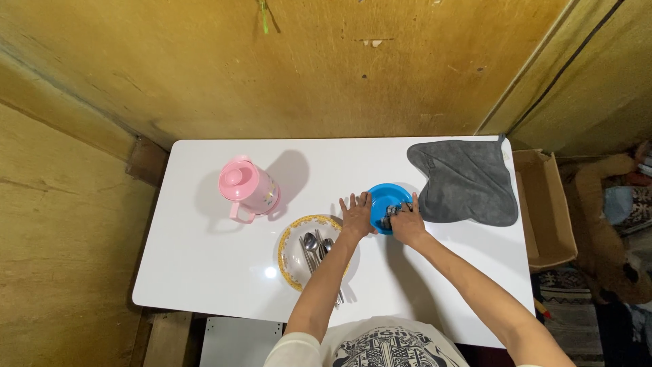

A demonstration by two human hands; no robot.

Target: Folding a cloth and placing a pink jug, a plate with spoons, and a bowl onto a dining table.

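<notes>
A small blue bowl [385,198] stands on the white table [204,272] near its middle. My left hand [356,217] lies flat with spread fingers against the bowl's left rim. My right hand [406,223] is closed on a small grey cloth [390,216] pressed into the bowl's right side. Just left of my left forearm sits a clear plate with a yellow rim [288,253], holding several metal spoons [314,246].
A pink lidded jug with a handle [246,187] stands at the left of the table. A large grey cloth [467,179] lies spread at the far right corner. A cardboard box [547,207] and a plush toy [611,224] sit on the floor to the right. Yellow walls surround the table.
</notes>
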